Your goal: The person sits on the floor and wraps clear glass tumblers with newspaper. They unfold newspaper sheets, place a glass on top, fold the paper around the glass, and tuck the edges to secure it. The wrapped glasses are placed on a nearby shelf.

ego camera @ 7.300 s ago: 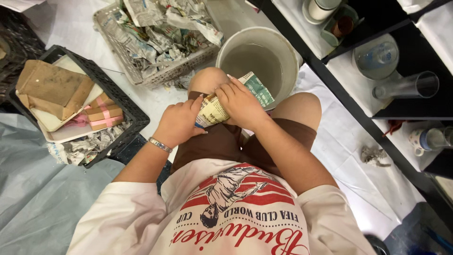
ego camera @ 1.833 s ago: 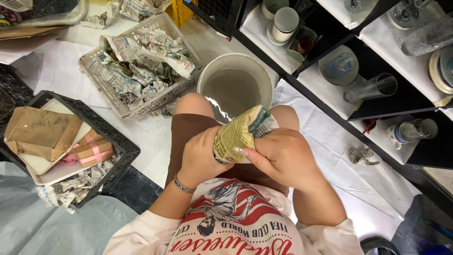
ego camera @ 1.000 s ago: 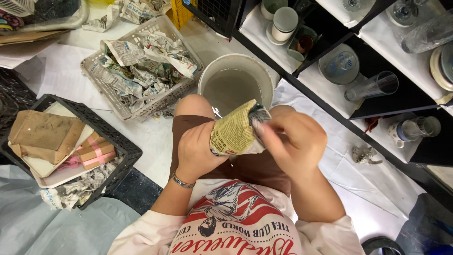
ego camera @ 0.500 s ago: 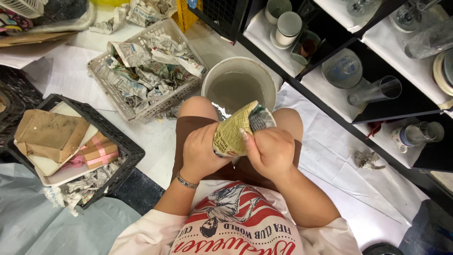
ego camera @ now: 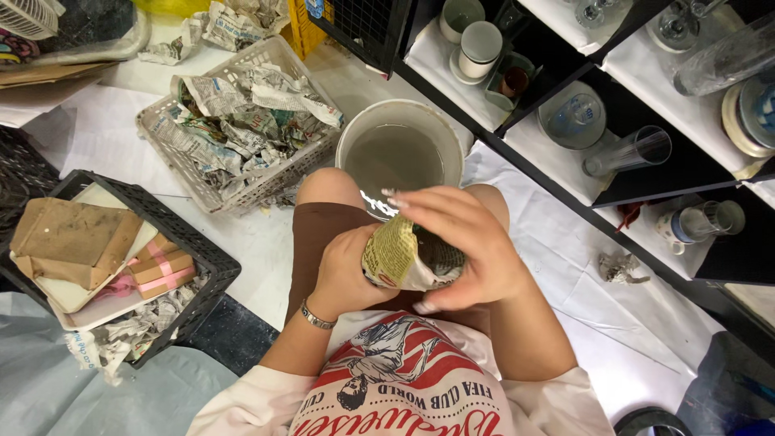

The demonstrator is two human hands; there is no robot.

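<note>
Over my lap I hold a rounded object wrapped in newspaper [ego camera: 404, 260]. My left hand [ego camera: 343, 270] grips it from the left side, a metal bracelet on the wrist. My right hand [ego camera: 464, 246] lies over its top and right side, fingers spread across the paper. What is inside the wrapping is hidden. Just beyond my knees stands a white bucket [ego camera: 400, 149] with murky liquid.
A white basket of crumpled newspaper [ego camera: 234, 129] sits at the far left. A black crate [ego camera: 121, 266] with brown paper parcels and boxes lies to my left. Black shelves [ego camera: 613, 121] with cups, glasses and plates run along the right. A paper scrap [ego camera: 617, 266] lies on the white sheet.
My right hand has slid from the right end over the top of the wrapped object, pressing the paper down. The bundle has sunk a little closer to my lap.
</note>
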